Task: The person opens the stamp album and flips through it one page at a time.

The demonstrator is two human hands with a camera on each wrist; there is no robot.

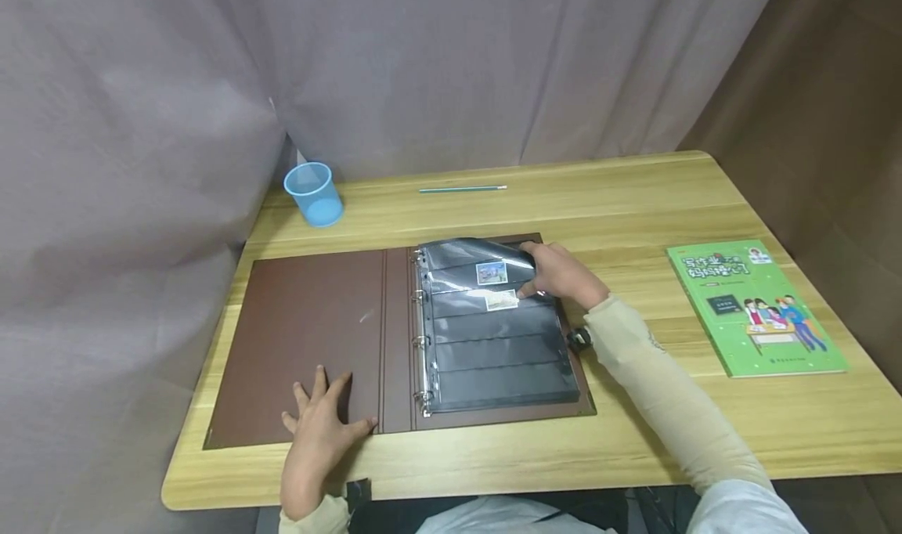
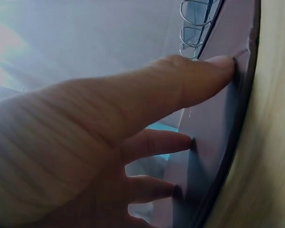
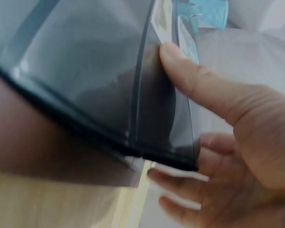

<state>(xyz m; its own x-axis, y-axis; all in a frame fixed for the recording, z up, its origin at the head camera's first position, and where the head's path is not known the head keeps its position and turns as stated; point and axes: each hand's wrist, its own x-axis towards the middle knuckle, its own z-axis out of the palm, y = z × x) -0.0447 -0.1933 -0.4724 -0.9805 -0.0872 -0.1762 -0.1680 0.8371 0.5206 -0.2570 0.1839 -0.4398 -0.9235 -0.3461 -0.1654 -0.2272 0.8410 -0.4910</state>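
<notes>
Table: pale wooden desk top (image 1: 493,456), curtained on the far and left sides.
Album: large brown ring-bound stamp album (image 1: 310,338), lying open flat near the front edge; metal rings (image 1: 421,338) along the spine.
Book: green illustrated paperback (image 1: 754,307), flat on the desk, well apart to the right of the album.
Pages: stack of dark glossy pocket sheets (image 1: 500,354) on the album's right half; the top sheet (image 1: 472,254) is curled up at its far right corner.
Left hand: left hand (image 1: 320,420), fingers straight and spread, pressing flat on the brown left cover near its front edge; holds nothing.
Right hand: right hand (image 1: 560,276), thumb (image 3: 190,76) on top and fingers below, pinching the lifted edge of the top sheet.
Cup: translucent blue plastic cup (image 1: 313,193), tilted, at the far left corner.
Stamps: two small picture stamps (image 1: 492,273) in the upper pockets, just beside the right hand.
Pencil: thin green pencil (image 1: 461,189), lying near the far edge.
Step in hand: judged as turning the top sheet over the rings.
Next move calls for: probably a gentle sweep leftward, with the cover kept pinned.
</notes>
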